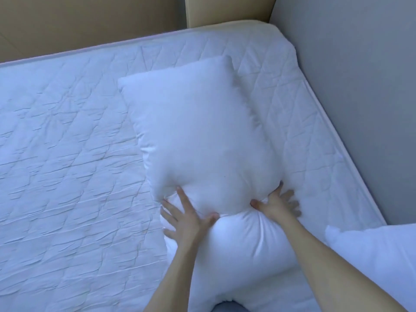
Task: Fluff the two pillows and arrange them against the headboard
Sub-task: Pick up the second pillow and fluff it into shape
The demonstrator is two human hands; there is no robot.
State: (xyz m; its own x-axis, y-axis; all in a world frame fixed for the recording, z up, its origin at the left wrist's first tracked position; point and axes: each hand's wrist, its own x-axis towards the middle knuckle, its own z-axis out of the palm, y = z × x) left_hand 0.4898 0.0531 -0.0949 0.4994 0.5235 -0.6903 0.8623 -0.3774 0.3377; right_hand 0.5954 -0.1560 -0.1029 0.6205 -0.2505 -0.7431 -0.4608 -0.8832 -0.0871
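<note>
While both hands press into its middle, the white pillow [195, 136] lies lengthwise on the mattress [67, 154], its far end plump and its near end bulging toward the person. The left hand [186, 218] has its fingers spread flat on the fabric with the thumb dug into the pinched waist; it is open and pushing, not clamped. The right hand [275, 204] is likewise spread, thumb pressed into the same crease from the other side, fingers splayed partly over the pillow's edge and the mattress. Judged from the gathered folds between the thumbs, the squeeze is meant to drive the filling outward into both ends, which suits the fluffing step; arranging has not begun.

A second pillow [369, 251] rests at the lower right, just beside the right forearm and apart from the first; only its corner shows, so its condition cannot be assessed.

The tan panel [90, 25] along the far edge of the bed is probably the headboard, though this is a judgement. A grey wall [360, 86] runs along the right side. The quilted surface between pillow and tan panel carries nothing, so no obstruction to placement is seen. The tight right corner may limit room there.
</note>
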